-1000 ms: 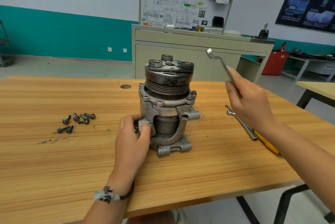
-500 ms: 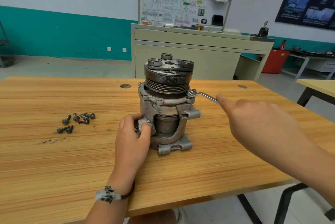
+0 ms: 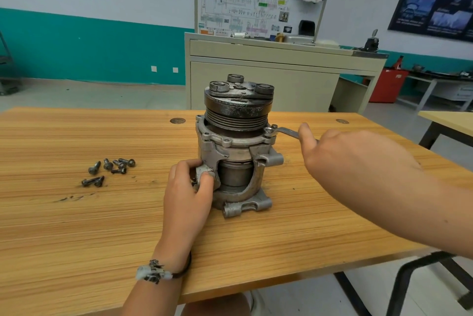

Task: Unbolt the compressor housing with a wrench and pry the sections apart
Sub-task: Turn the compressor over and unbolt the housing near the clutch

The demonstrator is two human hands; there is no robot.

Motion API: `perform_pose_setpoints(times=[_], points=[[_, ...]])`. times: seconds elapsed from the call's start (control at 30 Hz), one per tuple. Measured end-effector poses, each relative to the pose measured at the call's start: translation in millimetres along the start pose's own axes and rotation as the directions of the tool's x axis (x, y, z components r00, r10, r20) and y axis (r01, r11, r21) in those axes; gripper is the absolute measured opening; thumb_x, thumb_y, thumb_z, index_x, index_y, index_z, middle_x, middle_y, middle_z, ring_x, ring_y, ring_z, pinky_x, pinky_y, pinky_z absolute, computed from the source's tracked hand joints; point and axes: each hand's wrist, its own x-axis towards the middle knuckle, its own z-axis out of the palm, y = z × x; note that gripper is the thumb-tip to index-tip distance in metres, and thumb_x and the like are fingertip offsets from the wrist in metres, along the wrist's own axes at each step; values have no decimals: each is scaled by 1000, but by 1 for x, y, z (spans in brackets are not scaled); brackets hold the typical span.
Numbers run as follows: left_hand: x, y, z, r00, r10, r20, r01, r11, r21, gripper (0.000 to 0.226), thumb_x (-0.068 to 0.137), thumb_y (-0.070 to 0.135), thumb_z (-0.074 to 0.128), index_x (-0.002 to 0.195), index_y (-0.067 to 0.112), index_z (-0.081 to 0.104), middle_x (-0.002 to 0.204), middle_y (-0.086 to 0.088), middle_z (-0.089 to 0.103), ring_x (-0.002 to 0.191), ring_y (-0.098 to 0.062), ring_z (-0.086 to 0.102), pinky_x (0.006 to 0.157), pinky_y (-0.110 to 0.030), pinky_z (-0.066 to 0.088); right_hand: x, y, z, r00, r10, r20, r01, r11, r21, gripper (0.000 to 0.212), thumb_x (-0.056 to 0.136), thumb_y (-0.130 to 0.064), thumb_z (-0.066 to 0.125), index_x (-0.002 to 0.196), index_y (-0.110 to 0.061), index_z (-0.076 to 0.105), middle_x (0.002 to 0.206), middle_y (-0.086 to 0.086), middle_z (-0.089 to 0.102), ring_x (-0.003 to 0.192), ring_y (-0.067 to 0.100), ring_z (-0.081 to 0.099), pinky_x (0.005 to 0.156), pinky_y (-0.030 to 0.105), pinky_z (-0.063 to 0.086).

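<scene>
The metal compressor (image 3: 236,152) stands upright in the middle of the wooden table (image 3: 76,226), its black pulley on top. My left hand (image 3: 188,193) grips a lug on the housing's lower left side. A silver wrench (image 3: 282,132) lies level with its ring end seated on a bolt at the housing's upper right flange. My right hand (image 3: 353,159) holds the wrench handle, thumb along it; most of the handle is hidden behind the hand.
Several removed bolts (image 3: 110,169) lie loose on the table to the left of the compressor. A beige training cabinet (image 3: 281,80) stands behind the table. Another table (image 3: 448,121) is at the far right, a red bin (image 3: 389,85) beyond it.
One second ago my right hand held the wrench raised in the air; it came down and set the ring end on the upper right bolt. My left hand has stayed on the housing.
</scene>
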Motion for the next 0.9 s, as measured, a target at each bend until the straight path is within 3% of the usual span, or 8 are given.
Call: perform_pose_setpoints(times=[0.17, 0.37, 0.43, 0.47, 0.53, 0.7, 0.8, 0.9], points=[[-1, 1, 0, 1000, -9, 14, 9, 1000, -19, 24, 85, 21, 51, 108, 23, 55, 105, 13, 51, 97, -3, 52, 85, -44, 51, 17, 30, 27, 996, -14, -90, 28, 988, 151, 56, 96, -30, 26, 146, -22, 1, 69, -6, 42, 54, 10, 38, 44, 23, 36], [-2, 6, -1, 1000, -15, 18, 16, 1000, -19, 24, 83, 24, 49, 106, 27, 51, 101, 25, 45, 95, 8, 48, 86, -43, 51, 59, 45, 47, 996, 60, -71, -40, 967, 252, 42, 91, -5, 39, 130, -22, 36, 64, -5, 41, 51, 10, 37, 46, 22, 34], [-2, 7, -1, 1000, -17, 18, 18, 1000, -21, 24, 81, 27, 48, 105, 27, 51, 101, 24, 46, 95, 2, 51, 85, -45, 51, 82, 39, 56, 990, 71, -123, -38, 966, 254, 36, 89, 0, 41, 121, -16, 44, 58, -5, 38, 54, 14, 40, 79, 33, 46], [-3, 7, -2, 1000, -20, 17, 21, 999, -26, 25, 80, 28, 47, 104, 27, 52, 102, 23, 46, 96, -1, 52, 85, -46, 51, 94, 35, 60, 983, 77, -167, -30, 963, 266, 33, 88, 1, 40, 117, -13, 46, 59, -4, 44, 59, 18, 45, 99, 43, 34], [-3, 7, -2, 999, -34, 21, 35, 999, -38, 26, 79, 28, 47, 105, 27, 53, 103, 21, 48, 99, -6, 53, 85, -46, 51, 113, 27, 70, 949, 118, -293, -19, 946, 323, 29, 89, 3, 39, 112, -10, 51, 77, 2, 60, 78, 24, 57, 111, 48, 12], [-3, 6, -2, 998, -55, 25, 56, 998, -40, 23, 84, 24, 50, 106, 29, 53, 103, 23, 48, 100, -3, 53, 87, -44, 51, 108, 28, 91, 877, 224, -425, 5, 880, 475, 26, 96, -9, 39, 116, -7, 55, 91, 12, 66, 86, 31, 60, 103, 49, 29], [-2, 5, -2, 999, -49, 24, 50, 998, -42, 23, 83, 26, 49, 106, 29, 53, 103, 23, 48, 100, 3, 50, 89, -41, 50, 71, 29, 92, 869, 243, -432, 108, 758, 643, 32, 94, -20, 35, 119, -8, 51, 75, 10, 62, 63, 30, 56, 60, 43, 49], [-2, 4, -1, 999, -42, 18, 43, 998, -46, 21, 84, 24, 50, 105, 30, 52, 103, 22, 49, 98, 6, 49, 88, -37, 48, 37, 27, 84, 924, 203, -324, 110, 671, 733, 50, 89, -30, 23, 137, -22, 30, 68, 3, 58, 59, 24, 55, 53, 36, 46]])
